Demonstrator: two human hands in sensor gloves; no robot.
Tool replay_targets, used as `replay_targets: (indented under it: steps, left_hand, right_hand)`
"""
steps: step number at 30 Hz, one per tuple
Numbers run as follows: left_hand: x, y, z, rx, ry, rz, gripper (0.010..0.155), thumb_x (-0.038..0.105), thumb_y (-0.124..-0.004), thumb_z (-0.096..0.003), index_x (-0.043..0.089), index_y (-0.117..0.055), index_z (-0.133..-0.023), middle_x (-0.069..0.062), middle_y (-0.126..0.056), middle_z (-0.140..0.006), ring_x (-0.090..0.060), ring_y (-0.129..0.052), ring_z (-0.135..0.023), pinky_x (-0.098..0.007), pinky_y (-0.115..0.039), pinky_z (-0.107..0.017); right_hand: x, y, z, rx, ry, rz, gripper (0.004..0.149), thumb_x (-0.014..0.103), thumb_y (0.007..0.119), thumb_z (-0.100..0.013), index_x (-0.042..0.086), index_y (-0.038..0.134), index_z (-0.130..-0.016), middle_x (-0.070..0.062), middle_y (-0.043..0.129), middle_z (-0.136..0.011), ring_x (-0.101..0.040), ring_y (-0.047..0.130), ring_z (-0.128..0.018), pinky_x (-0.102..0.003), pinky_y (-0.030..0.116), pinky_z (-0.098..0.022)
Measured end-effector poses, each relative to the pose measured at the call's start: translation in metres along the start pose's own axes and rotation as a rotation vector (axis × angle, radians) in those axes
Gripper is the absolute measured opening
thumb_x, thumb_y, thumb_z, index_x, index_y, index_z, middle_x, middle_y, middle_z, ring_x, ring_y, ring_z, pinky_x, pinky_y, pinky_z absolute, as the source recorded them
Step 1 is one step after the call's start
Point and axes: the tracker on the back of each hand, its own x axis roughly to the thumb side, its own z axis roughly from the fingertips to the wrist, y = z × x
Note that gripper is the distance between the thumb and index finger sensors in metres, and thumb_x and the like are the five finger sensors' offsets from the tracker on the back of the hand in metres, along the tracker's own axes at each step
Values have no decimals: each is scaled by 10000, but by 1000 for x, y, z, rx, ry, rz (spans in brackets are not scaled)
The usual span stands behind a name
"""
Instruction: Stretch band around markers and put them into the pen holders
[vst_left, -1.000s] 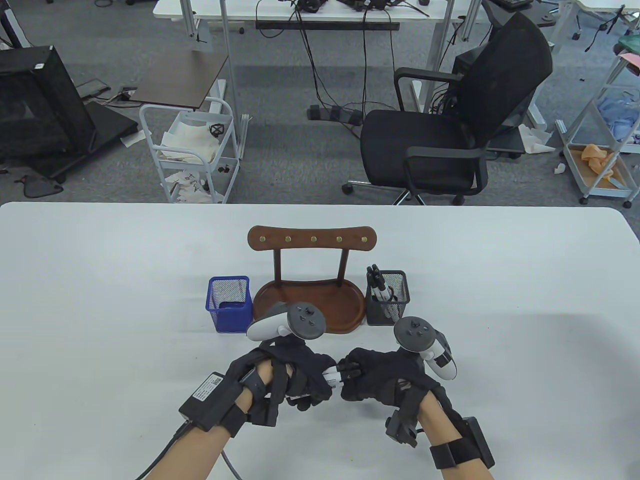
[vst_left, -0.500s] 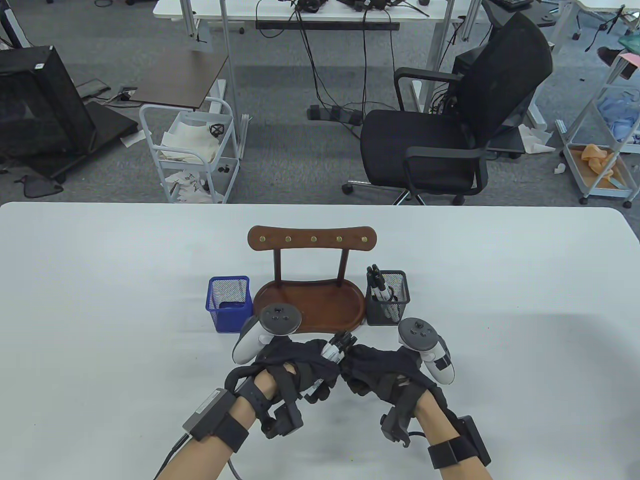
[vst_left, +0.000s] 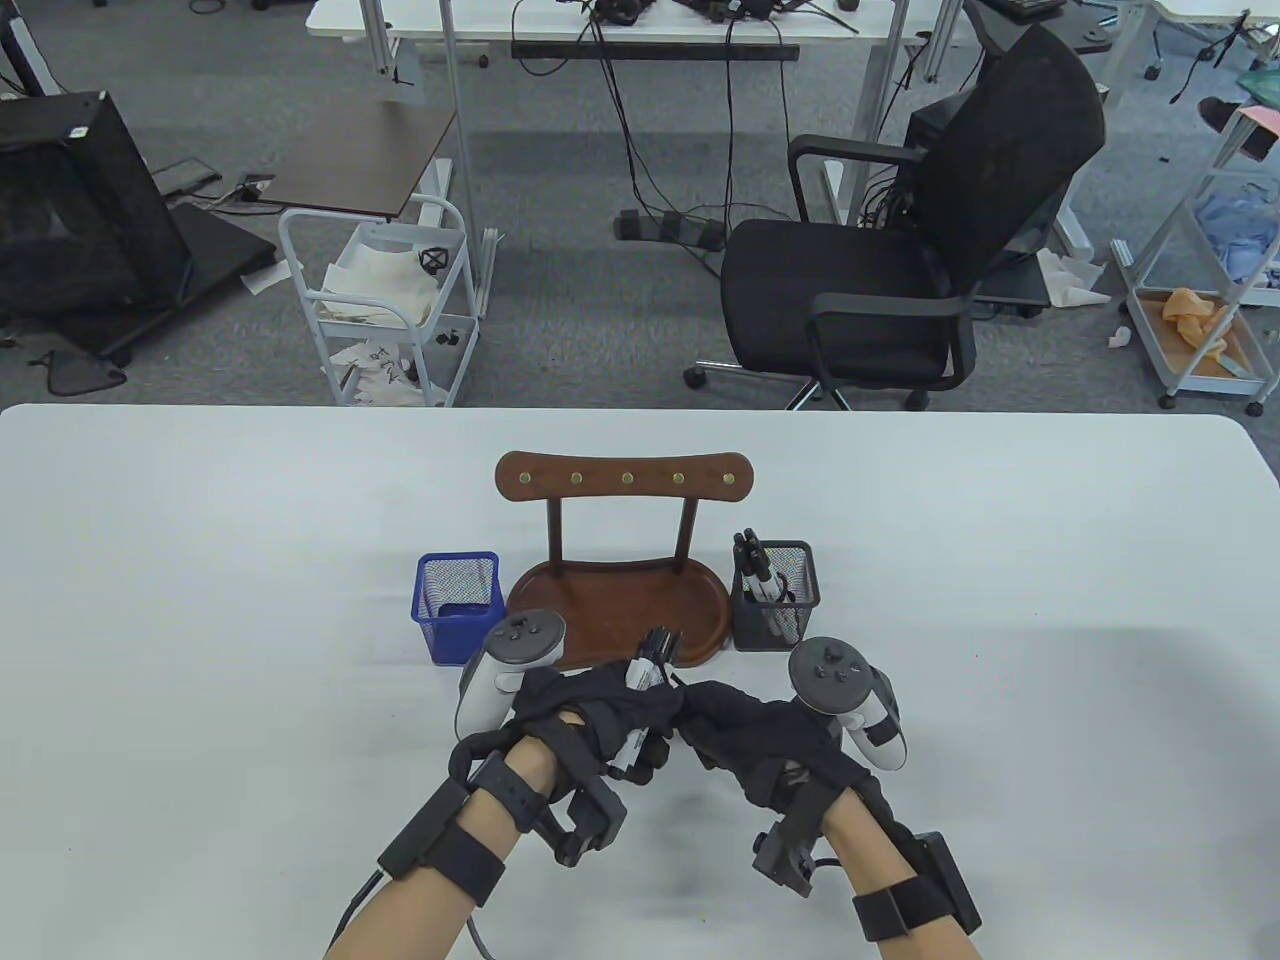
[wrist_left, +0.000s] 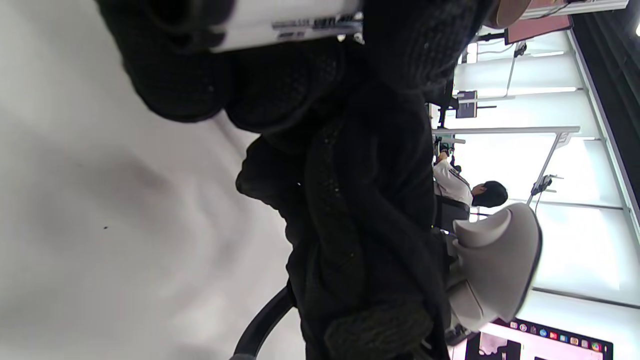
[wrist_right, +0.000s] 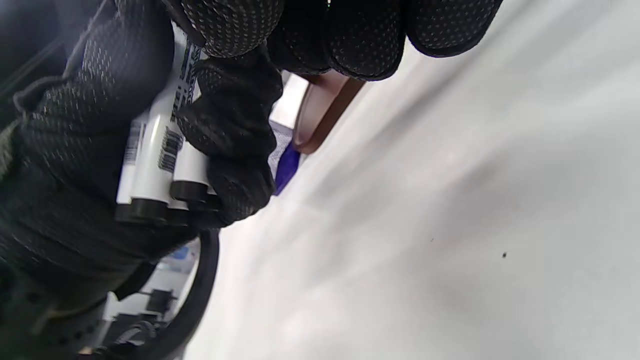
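A bundle of white markers (vst_left: 652, 665) with black caps stands nearly upright, caps pointing away from me, just in front of the wooden tray. My left hand (vst_left: 610, 725) grips its barrels (wrist_right: 160, 150), with fingers and thumb wrapped round them. My right hand (vst_left: 705, 720) meets the bundle from the right, its curled fingers (wrist_right: 235, 25) laid on the barrels. No band shows in any view. The blue mesh pen holder (vst_left: 458, 605) stands left of the tray. The black mesh holder (vst_left: 790, 610), right of the tray, contains several markers (vst_left: 752, 570).
A brown wooden tray (vst_left: 620, 600) with a peg rail on two posts (vst_left: 625, 478) stands between the holders, right behind my hands. An office chair (vst_left: 900, 270) and a white cart (vst_left: 380, 300) stand on the floor beyond the table's far edge.
The bundle has swung from lying sideways between my hands to standing nearly upright. My left hand rolled over and shifted left; my right hand stayed close against the bundle.
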Motion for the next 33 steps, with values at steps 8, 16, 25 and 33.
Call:
replay_targets:
  steps: [8, 16, 25, 33]
  left_hand:
    - [6, 3, 0, 91, 34, 51, 743, 396, -777, -546, 8, -397, -1053, -127, -829, -884, -236, -1005, -616, -509, -877, -499]
    - [6, 6, -4, 135, 20, 100, 735, 413, -774, -561, 11, -404, -1053, -109, -841, -873, -224, -1018, -585, -501, -885, -489]
    - [-1, 9, -10, 215, 3, 68, 663, 426, -753, -605, 61, -440, -1062, -77, -880, -809, -171, -1040, -484, -453, -912, -433]
    - [-1, 11, -3, 158, -107, 45, 512, 362, -744, -622, 101, -534, -1009, -93, -834, -870, -229, -1013, -609, -506, -873, -519]
  right_hand:
    - [17, 4, 9, -94, -80, 147, 430, 270, 714, -543, 275, 655, -968, 26, 778, -929, -262, 809, -759, -587, 585, -727]
    - [21, 7, 11, -104, -135, 164, 421, 271, 715, -537, 317, 669, -953, 48, 771, -931, -249, 785, -786, -594, 537, -765]
    - [26, 15, 11, -61, -160, 192, 415, 284, 716, -538, 326, 684, -950, 34, 788, -923, -255, 790, -780, -606, 519, -766]
    - [25, 6, 13, -123, -184, 95, 422, 291, 734, -540, 254, 711, -960, 22, 859, -853, -218, 877, -654, -579, 611, -725]
